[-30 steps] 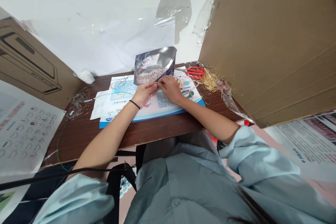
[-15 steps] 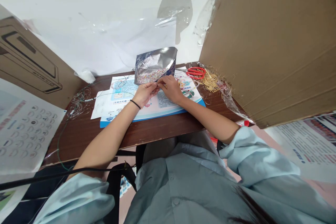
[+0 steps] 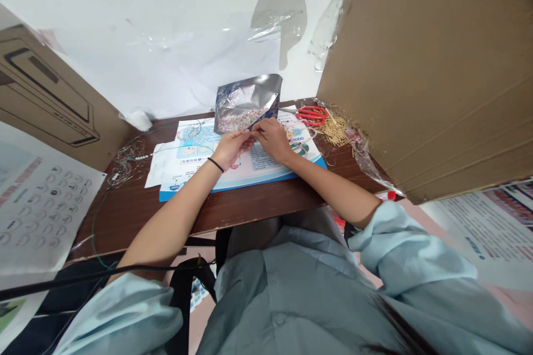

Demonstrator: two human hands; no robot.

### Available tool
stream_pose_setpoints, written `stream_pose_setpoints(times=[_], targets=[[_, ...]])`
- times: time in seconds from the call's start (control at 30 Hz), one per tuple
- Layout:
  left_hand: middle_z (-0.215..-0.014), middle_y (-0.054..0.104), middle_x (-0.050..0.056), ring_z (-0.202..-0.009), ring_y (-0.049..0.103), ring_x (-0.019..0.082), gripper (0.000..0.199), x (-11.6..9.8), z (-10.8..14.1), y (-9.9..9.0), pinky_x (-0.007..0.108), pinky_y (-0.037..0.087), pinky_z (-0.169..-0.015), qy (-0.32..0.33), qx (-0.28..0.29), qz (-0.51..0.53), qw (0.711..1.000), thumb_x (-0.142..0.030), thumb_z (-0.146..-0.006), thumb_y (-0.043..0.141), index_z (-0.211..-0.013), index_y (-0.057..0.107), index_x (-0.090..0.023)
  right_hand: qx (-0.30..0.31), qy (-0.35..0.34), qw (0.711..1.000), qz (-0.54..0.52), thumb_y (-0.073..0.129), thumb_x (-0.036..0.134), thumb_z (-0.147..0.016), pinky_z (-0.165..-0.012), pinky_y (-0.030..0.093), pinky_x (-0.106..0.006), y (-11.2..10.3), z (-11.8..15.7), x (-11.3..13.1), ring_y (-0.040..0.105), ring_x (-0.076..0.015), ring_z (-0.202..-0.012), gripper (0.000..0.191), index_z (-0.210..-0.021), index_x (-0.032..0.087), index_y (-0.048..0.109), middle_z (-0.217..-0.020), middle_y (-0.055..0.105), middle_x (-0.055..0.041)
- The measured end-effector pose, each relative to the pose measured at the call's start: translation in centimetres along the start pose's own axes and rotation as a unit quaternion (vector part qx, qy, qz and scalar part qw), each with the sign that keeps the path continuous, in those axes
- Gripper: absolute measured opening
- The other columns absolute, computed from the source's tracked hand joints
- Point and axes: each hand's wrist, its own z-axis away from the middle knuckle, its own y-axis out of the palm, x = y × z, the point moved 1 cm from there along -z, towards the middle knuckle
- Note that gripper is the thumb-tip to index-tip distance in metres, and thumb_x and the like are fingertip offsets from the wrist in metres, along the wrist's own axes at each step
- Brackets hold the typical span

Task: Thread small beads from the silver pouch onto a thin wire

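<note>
My left hand (image 3: 231, 148) and my right hand (image 3: 271, 137) meet fingertip to fingertip over a printed sheet (image 3: 195, 163). Both are closed in a pinch; what lies between the fingers is too small to make out. Just behind them an open silver pouch (image 3: 268, 89) leans back, with many small multicoloured beads (image 3: 239, 120) inside. A thin green thread with white beads (image 3: 144, 157) runs across the sheet from the left towards my left hand. More coloured beads and a green roll (image 3: 300, 148) lie beside my right hand, partly hidden by it.
Red-handled scissors (image 3: 311, 115) and a heap of thin golden sticks (image 3: 334, 130) lie at the back right. Tangled clear thread (image 3: 125, 166) covers the table's left end. Cardboard walls (image 3: 433, 66) stand on both sides, and a white wall (image 3: 166, 22) is behind.
Both hands stay pinched together in nearly the same place, with only slight finger movement. The whole view has shifted very slightly.
</note>
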Motion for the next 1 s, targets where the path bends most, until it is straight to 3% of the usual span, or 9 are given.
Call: stream_pose_setpoints(times=[0.27,0.4,0.57,0.8,1.0], targets=[[-0.066,0.066,0.003,-0.061,0.058,0.008,0.021,0.3,-0.1,-0.1,0.021,0.048,-0.066,0.014,0.002,-0.016,1.000,-0.022,-0.086,0.067,-0.068,0.066,-0.013,0.009,0.008,1.000,-0.011,0.059,0.013,-0.088,-0.089,0.040,-0.037,0.0,0.1,0.2,0.052,-0.0207,-0.092,0.011,-0.083,0.020,0.065,-0.089,0.066,-0.0039],[-0.059,0.060,0.000,-0.057,0.054,0.009,0.028,0.2,0.1,-0.2,0.020,0.044,-0.058,0.082,-0.013,-0.100,0.992,-0.034,-0.083,0.072,-0.063,0.065,-0.014,0.018,0.015,1.000,-0.010,0.062,0.014,-0.085,-0.089,0.040,-0.037,-0.1,0.1,0.3,0.053,-0.0210,-0.093,0.010,-0.092,0.020,0.067,-0.090,0.066,-0.0037],[-0.057,0.057,0.001,-0.052,0.047,0.010,0.032,-0.3,0.5,-0.2,0.024,0.039,-0.054,0.157,-0.034,-0.206,0.965,-0.036,-0.084,0.070,-0.059,0.065,-0.017,0.021,0.003,1.000,-0.011,0.061,0.015,-0.087,-0.090,0.042,-0.038,-0.4,0.1,0.6,0.054,-0.0212,-0.093,0.008,-0.086,0.020,0.068,-0.089,0.067,-0.0045],[-0.054,0.054,-0.001,-0.051,0.046,0.010,0.027,-0.6,0.4,-0.1,0.023,0.037,-0.053,0.191,-0.050,-0.190,0.962,-0.026,-0.085,0.069,-0.060,0.064,-0.017,0.004,0.015,1.000,-0.026,0.057,0.019,-0.089,-0.089,0.043,-0.036,-0.5,-0.2,0.6,0.055,-0.0199,-0.091,0.010,-0.082,0.020,0.064,-0.088,0.066,-0.0051],[-0.062,0.058,-0.001,-0.050,0.048,0.007,0.026,-2.1,0.1,-0.7,0.019,0.038,-0.050,0.154,-0.110,-0.044,0.981,-0.019,-0.092,0.057,-0.066,0.059,-0.016,0.040,0.132,0.981,-0.136,0.053,0.029,-0.087,-0.078,0.047,-0.031,-0.4,-0.5,-0.7,0.056,-0.0161,-0.080,0.012,-0.080,0.020,0.057,-0.083,0.064,-0.0020]])
